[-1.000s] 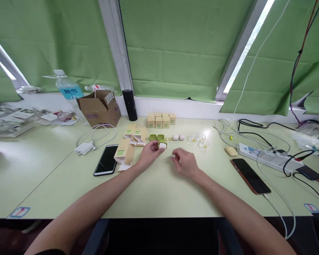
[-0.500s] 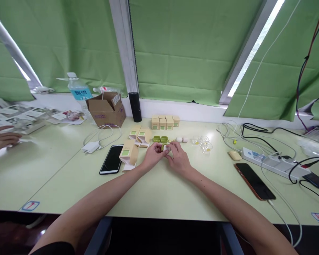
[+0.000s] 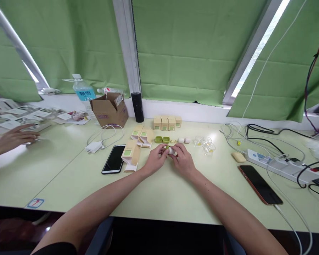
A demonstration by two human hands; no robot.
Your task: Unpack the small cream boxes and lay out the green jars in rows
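Frame centre: your left hand (image 3: pixel 156 159) and right hand (image 3: pixel 184 160), each grip closed on a small green-and-white piece (image 3: pixel 171 151).

Creased green blinds (image 3: pixel 194 49) hang between slanting grey window frames (image 3: pixel 129 46), daylight showing through a narrow gap (image 3: pixel 261 49) at right; a white ledge (image 3: pixel 150 109) runs below, behind the pale tabletop (image 3: pixel 159 198), with dark chair armrests (image 3: pixel 103 235) below its front edge
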